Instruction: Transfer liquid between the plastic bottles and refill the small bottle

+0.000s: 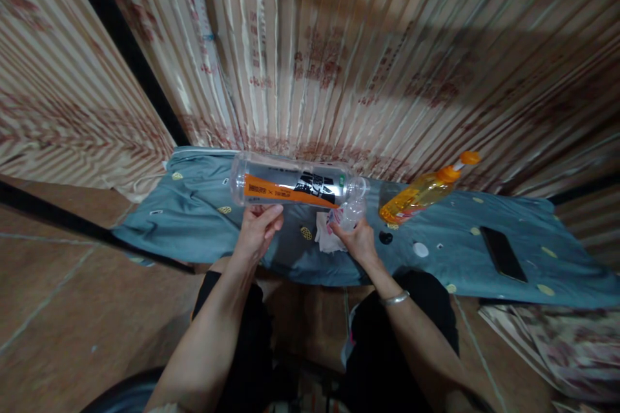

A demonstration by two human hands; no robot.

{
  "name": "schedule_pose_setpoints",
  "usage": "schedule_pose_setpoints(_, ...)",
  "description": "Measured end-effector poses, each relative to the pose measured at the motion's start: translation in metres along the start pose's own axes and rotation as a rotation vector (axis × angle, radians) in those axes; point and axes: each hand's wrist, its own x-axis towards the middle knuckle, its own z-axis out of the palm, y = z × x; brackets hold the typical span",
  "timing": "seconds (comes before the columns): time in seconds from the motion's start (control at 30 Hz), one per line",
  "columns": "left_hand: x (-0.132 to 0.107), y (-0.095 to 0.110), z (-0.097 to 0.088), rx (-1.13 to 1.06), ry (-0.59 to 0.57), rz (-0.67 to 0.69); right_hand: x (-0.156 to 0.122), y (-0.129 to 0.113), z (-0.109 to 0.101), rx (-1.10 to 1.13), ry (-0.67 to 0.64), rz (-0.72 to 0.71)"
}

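A large clear plastic bottle [290, 182] with an orange and black label lies sideways, its mouth to the right. My left hand [259, 229] is closed at its near edge by the base, thumb and fingers against it. My right hand [356, 239] grips a small clear plastic bottle [353, 211] just below the large bottle's neck. The two mouths are close together; whether they touch I cannot tell. A crumpled white tissue [325, 235] with a pink and blue print is beside my right fingers, partly hidden by them.
A teal patterned cloth [194, 219] covers the narrow bench. On it, to the right, stand an orange pump bottle [419, 195], a black cap [386, 237], a white cap [420, 250] and a phone [502, 253]. Behind hangs a striped curtain [310, 45]; dark poles [130, 51] frame the left side.
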Motion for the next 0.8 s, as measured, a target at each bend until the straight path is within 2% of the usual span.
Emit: schedule_pose_setpoints(0.8,0.0007,0.0010,0.0007,0.018,0.026,-0.001,-0.0014,-0.0047,-0.0032,-0.053,-0.037,-0.015)
